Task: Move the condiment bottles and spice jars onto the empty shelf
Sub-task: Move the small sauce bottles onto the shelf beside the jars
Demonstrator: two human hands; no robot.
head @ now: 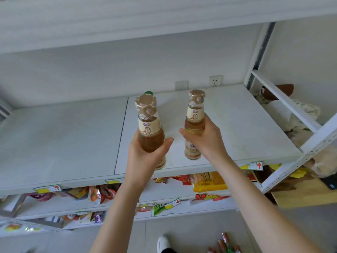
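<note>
My left hand (145, 154) grips an amber condiment bottle (148, 125) with a tan cap and cream label, held over the front edge of the white shelf (63, 143). My right hand (206, 137) grips a second, matching bottle (195, 115) just to the right; its base is at or just above the shelf board, and I cannot tell if it touches. Both bottles are upright. A green cap (148, 92) peeks out behind the left bottle. Several more bottles (225, 244) lie on the floor at the bottom right.
The shelf board is otherwise bare. Lower shelves hold snack packets (98, 194) and a yellow packet (209, 181). A white upright frame (284, 101) bounds the shelf on the right, with bags behind it. A wall socket (215, 81) is behind. My shoe (163, 243) is below.
</note>
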